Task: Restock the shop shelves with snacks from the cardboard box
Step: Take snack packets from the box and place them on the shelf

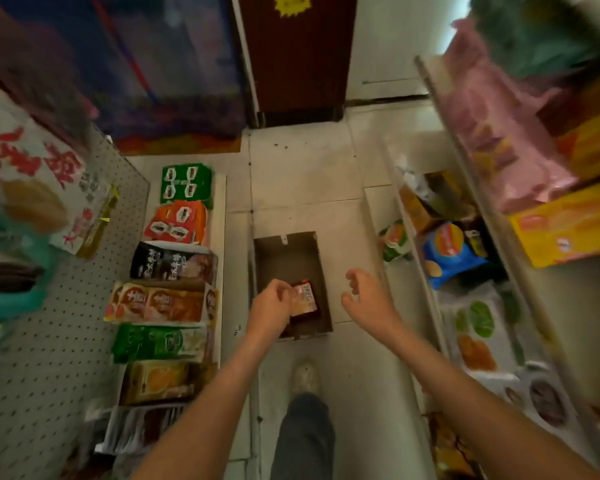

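Observation:
An open cardboard box [284, 258] lies on the tiled aisle floor straight below me, its far half bare. Over the near end of the box my left hand [272, 303] pinches a small red and pink snack packet [305, 299] by its left edge. My right hand [366, 296] hovers just right of the box with its fingers spread and nothing in them. The left shelf [220, 237] carries a row of snack packs: green, orange, black, brown, green and yellow. The right shelf [426, 299] holds a blue chip bag [451, 251] and other packets.
A pegboard panel [66, 323] rises at the left with a white and red bag [28, 174] hanging above it. Pink bags [499, 133] and a yellow carton [568, 230] sit on upper right shelves. My shoe [305, 377] stands just behind the box. A dark door [298, 57] closes the aisle.

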